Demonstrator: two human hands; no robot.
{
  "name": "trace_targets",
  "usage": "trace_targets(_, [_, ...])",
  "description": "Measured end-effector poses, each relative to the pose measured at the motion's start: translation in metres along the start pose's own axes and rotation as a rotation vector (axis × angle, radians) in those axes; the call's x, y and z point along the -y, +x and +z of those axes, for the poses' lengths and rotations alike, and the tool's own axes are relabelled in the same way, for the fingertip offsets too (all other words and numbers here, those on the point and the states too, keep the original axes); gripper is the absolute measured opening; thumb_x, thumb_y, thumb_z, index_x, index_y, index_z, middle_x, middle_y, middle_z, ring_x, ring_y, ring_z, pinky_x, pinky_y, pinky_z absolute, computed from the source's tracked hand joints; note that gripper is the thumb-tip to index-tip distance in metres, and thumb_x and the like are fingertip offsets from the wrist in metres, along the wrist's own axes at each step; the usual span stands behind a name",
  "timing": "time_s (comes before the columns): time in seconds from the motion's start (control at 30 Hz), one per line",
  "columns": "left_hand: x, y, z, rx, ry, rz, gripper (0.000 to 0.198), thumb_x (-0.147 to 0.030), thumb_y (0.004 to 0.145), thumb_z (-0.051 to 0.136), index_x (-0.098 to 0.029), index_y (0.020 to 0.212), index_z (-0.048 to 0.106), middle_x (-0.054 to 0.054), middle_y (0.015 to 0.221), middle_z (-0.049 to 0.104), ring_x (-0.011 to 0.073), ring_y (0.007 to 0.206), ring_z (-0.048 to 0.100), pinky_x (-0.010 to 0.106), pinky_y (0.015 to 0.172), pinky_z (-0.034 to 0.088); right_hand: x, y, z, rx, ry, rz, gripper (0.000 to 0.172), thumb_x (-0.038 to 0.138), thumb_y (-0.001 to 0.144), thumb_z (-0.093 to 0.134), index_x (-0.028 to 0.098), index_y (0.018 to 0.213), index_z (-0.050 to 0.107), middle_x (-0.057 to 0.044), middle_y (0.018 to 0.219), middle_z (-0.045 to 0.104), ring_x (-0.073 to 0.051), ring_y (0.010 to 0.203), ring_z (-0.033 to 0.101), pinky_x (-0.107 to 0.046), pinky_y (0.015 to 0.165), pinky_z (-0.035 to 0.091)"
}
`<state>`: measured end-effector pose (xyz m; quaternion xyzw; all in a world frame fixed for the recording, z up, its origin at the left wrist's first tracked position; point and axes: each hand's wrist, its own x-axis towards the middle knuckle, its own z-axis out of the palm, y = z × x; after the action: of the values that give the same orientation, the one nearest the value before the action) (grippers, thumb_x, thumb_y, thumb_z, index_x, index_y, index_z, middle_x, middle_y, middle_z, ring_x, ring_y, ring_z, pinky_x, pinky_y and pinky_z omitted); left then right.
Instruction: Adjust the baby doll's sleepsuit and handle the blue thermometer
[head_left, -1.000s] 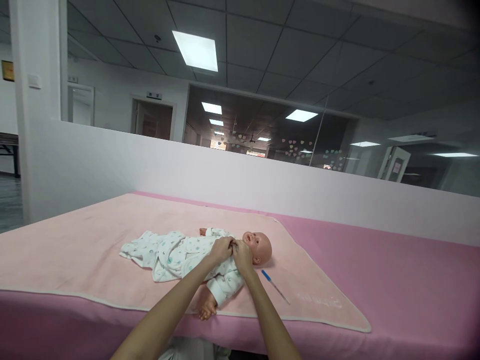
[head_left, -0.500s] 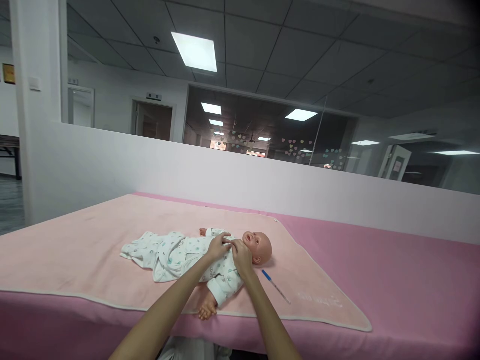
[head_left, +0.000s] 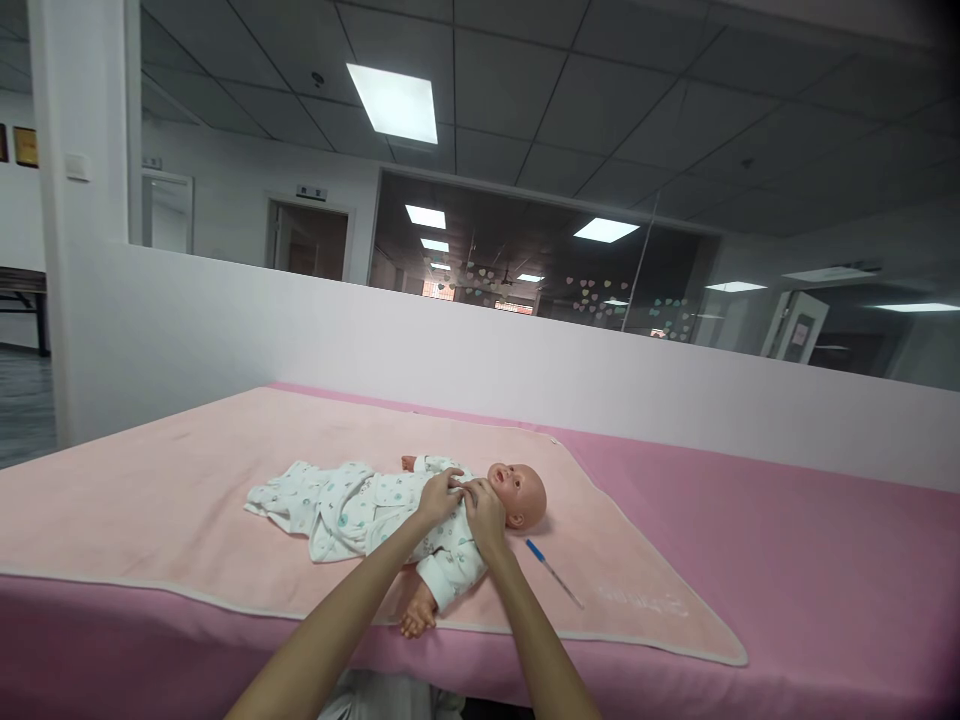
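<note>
My left hand (head_left: pixel 437 497) and right hand (head_left: pixel 484 513) meet at the doll's (head_left: pixel 420 515) collar, just below its chin. Both are pinched closed on the cloth of the white printed baby suit (head_left: pixel 352 510) at the neckline; whether a snap or a tie sits between my fingertips I cannot tell, it is too small to make out. My forearms run up from the near edge of the bed, crossing over the doll's near sleeve.

The doll lies on its back on the peach blanket (head_left: pixel 187 480), head (head_left: pixel 519 493) to the right, legs of the suit trailing off to the left, loose and rumpled. Its bare near hand (head_left: pixel 415 618) pokes out of the sleeve close to the blanket's front edge. Just right of the doll's head, apart from it, a blue-capped thermometer or pen (head_left: pixel 553 572) lies on the blanket. Under the blanket is the pink sheet (head_left: pixel 787 560) of the bed, and behind the doll a low white wall (head_left: pixel 525 370).

As I judge it, the risk is in the pull: the doll is light, so tugging the collar unevenly could drag the head sideways or slide the whole body toward the front edge. A slipped pinch would let the neckline fall open. My right wrist swinging outward could also knock the thin stick beside the head.
</note>
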<state>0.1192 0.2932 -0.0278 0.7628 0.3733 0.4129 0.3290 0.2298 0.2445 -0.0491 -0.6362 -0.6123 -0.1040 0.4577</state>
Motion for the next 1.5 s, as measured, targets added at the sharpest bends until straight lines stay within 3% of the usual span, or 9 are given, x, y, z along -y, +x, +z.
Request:
trace_targets(0.4, [0.008,0.002,0.001,0.033,-0.214,-0.07,0.038,-0.013,0.068,0.056,-0.014,0.105,0.048,0.005,0.087,0.066,0.0126,0.084,0.061,0.022,0.073,0.046,0.009,0.009,-0.006,0.129,0.094,0.127,0.035,0.033,0.079,0.037,0.011,0.086,0.063,-0.005,0.076,0.056,-0.001,0.067,0.047,-0.008,0.058,0.033])
trace_targets(0.53, [0.006,0.0,-0.001,0.026,-0.165,-0.056,0.033,-0.013,0.068,0.054,-0.016,0.101,0.05,0.003,0.086,0.066,0.0127,0.085,0.061,0.024,0.077,0.045,0.012,0.011,-0.01,0.173,0.165,0.173,0.037,0.035,0.078,0.039,0.009,0.086,0.064,-0.007,0.072,0.057,-0.001,0.063,0.047,-0.009,0.057,0.035])
trace_targets(0.67, [0.006,-0.001,-0.002,0.016,-0.065,-0.011,0.031,-0.01,0.069,0.046,-0.017,0.099,0.052,0.002,0.086,0.065,0.0121,0.083,0.059,0.025,0.077,0.043,0.006,0.009,-0.014,0.22,0.252,0.191,0.033,0.034,0.074,0.045,0.013,0.09,0.065,-0.005,0.084,0.06,0.0,0.069,0.051,-0.008,0.065,0.04])
trace_targets(0.83, [0.007,0.0,0.001,0.019,0.042,0.057,0.029,-0.011,0.071,0.042,-0.018,0.097,0.054,0.0,0.088,0.064,0.013,0.088,0.055,0.028,0.084,0.039,0.0,0.01,-0.016,0.25,0.311,0.247,0.034,0.033,0.072,0.046,0.013,0.092,0.065,-0.004,0.082,0.06,0.001,0.063,0.05,-0.007,0.06,0.039])
trace_targets(1.0, [0.01,0.002,0.001,0.059,0.051,0.059,0.027,-0.015,0.072,0.042,-0.018,0.096,0.053,0.0,0.091,0.063,0.0129,0.092,0.054,0.025,0.082,0.04,0.004,0.01,-0.015,0.188,0.242,0.285,0.033,0.028,0.074,0.04,0.01,0.091,0.062,-0.005,0.082,0.059,0.0,0.064,0.05,-0.009,0.059,0.037])
trace_targets(1.17, [0.011,0.001,0.0,0.073,0.027,0.046,0.031,-0.016,0.071,0.042,-0.018,0.1,0.053,0.0,0.089,0.063,0.0115,0.086,0.055,0.023,0.079,0.041,0.01,0.001,-0.015,0.177,0.1,0.212,0.027,0.026,0.076,0.04,0.015,0.088,0.062,-0.002,0.092,0.057,-0.002,0.086,0.05,-0.008,0.074,0.034])
trace_targets(1.33, [0.006,-0.002,-0.003,0.076,0.002,0.06,0.035,-0.013,0.068,0.042,-0.019,0.099,0.055,0.0,0.085,0.062,0.011,0.082,0.055,0.023,0.077,0.041,0.017,-0.005,-0.014,0.212,-0.026,0.212,0.035,0.031,0.08,0.036,0.009,0.095,0.06,-0.006,0.087,0.056,-0.001,0.074,0.048,-0.009,0.062,0.029])
trace_targets(1.5, [0.004,-0.003,-0.005,0.052,-0.016,0.086,0.031,-0.01,0.063,0.043,-0.017,0.088,0.059,0.0,0.082,0.061,0.0108,0.082,0.054,0.023,0.079,0.04,0.024,-0.001,-0.017,0.233,-0.123,0.263,0.038,0.036,0.081,0.038,0.007,0.094,0.06,-0.008,0.084,0.056,-0.002,0.075,0.048,-0.008,0.06,0.028])
